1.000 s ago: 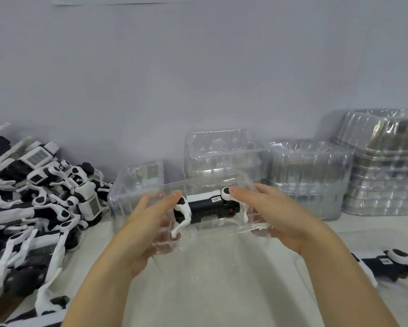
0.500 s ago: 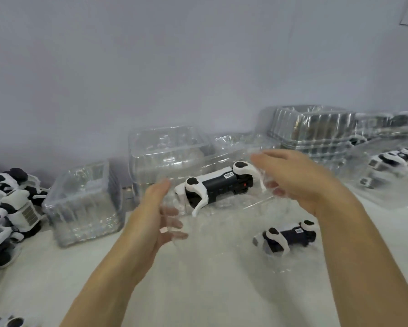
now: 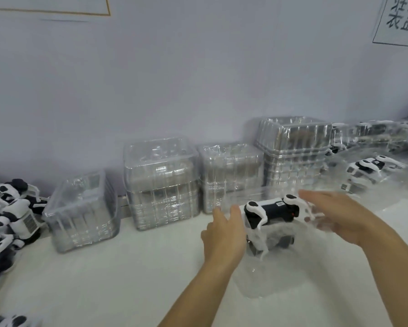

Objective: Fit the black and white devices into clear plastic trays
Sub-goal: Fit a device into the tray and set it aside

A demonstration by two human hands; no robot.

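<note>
I see my left hand (image 3: 223, 234) and my right hand (image 3: 339, 218) on either side of a clear tray (image 3: 280, 234) with a black and white device (image 3: 272, 211) seated in it, above the white table (image 3: 104, 279). Both hands have straight, relaxed fingers against the tray's sides, though motion blur hides how firmly they press. Stacks of empty trays (image 3: 160, 185) line the wall, loose devices (image 3: 9, 208) pile at far left, and filled trays (image 3: 372, 171) lie at right.
</note>
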